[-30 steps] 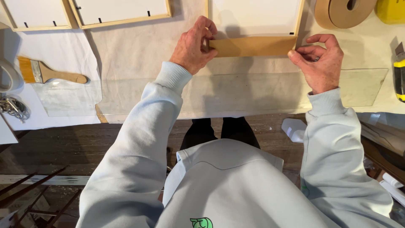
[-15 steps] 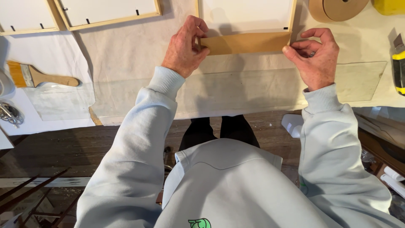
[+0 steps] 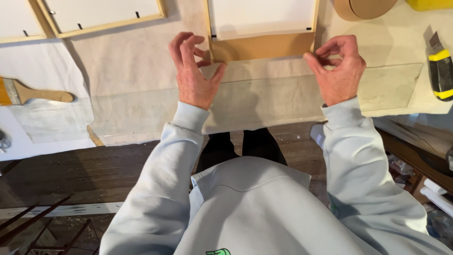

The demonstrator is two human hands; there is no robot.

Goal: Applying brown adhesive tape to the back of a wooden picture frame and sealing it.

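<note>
A wooden canvas frame lies face down on the cloth-covered table, with a brown paper tape strip across its near edge. My left hand hovers at the strip's left end, fingers spread and thumb out, holding nothing. At the strip's right end my right hand has its fingers curled, fingertips at the frame's corner; I cannot tell whether it pinches the tape. A clear plastic sheet lies flat on the table beneath both hands.
Two more wooden frames lie at the far left. A paintbrush rests at the left edge. A brown tape roll sits at the top right, a yellow utility knife at the right. Wooden floor lies below.
Both hands have lifted off the brown strip and drawn back slightly toward me. My left hand has opened its fingers. The view has shifted a little upward over the table.
</note>
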